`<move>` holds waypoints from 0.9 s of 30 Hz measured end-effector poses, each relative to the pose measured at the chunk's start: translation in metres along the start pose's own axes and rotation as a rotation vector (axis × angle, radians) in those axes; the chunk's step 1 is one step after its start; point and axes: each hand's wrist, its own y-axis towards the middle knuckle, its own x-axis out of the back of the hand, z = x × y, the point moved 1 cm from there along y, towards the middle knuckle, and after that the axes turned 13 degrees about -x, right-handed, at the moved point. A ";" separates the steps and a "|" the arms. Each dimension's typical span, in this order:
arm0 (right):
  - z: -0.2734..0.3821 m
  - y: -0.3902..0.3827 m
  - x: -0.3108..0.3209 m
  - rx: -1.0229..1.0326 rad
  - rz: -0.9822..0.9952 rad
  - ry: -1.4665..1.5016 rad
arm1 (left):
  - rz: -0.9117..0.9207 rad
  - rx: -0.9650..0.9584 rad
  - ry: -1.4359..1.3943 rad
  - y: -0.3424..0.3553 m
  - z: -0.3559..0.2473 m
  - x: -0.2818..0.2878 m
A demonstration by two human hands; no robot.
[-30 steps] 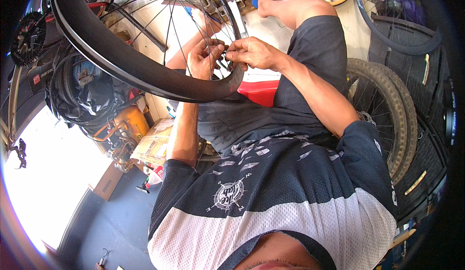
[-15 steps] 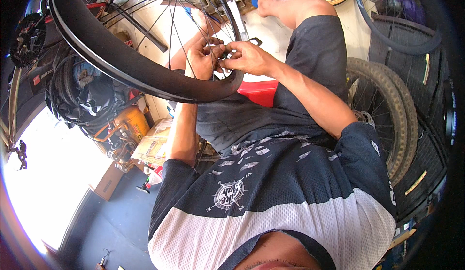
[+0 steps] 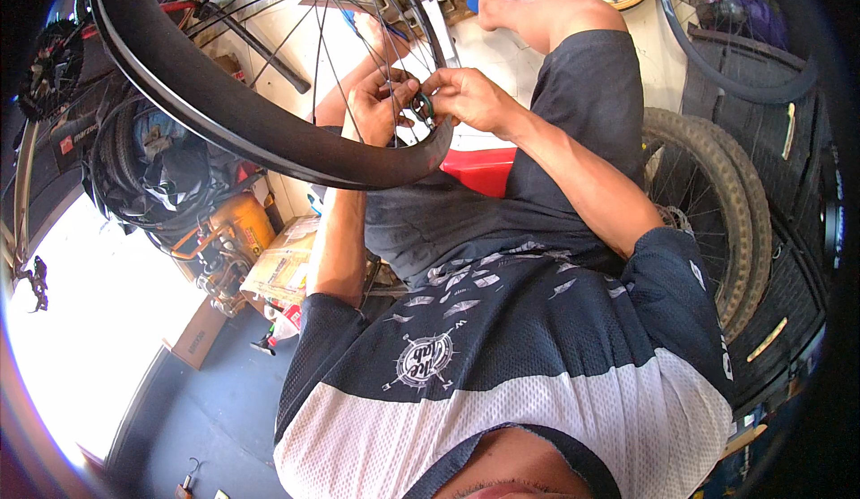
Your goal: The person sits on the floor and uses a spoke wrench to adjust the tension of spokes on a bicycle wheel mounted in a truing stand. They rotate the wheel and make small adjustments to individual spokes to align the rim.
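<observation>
A spoked bicycle wheel with a deep black rim stands in front of me at the upper left. My left hand reaches in behind the rim among the spokes, fingers curled and thumb bent in; what its fingertips grip is hidden. A small round green-and-black tool, apparently a spoke wrench, sits between my two hands at a spoke near the rim. My right hand comes from the right with bent fingers, its thumb and fingertips at that tool.
A red container stands between my legs. Knobby tyres lean at my right. At left are a black plastic-wrapped bundle, a yellow machine and a cardboard box. A metal stand base is beyond the wheel.
The fingers of my right hand have shifted and spread slightly, so the green-and-black tool shows more. My left hand and the wheel have hardly moved.
</observation>
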 end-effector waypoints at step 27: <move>0.002 0.002 -0.002 0.060 -0.064 -0.093 | 0.061 -0.008 0.094 0.003 0.002 0.006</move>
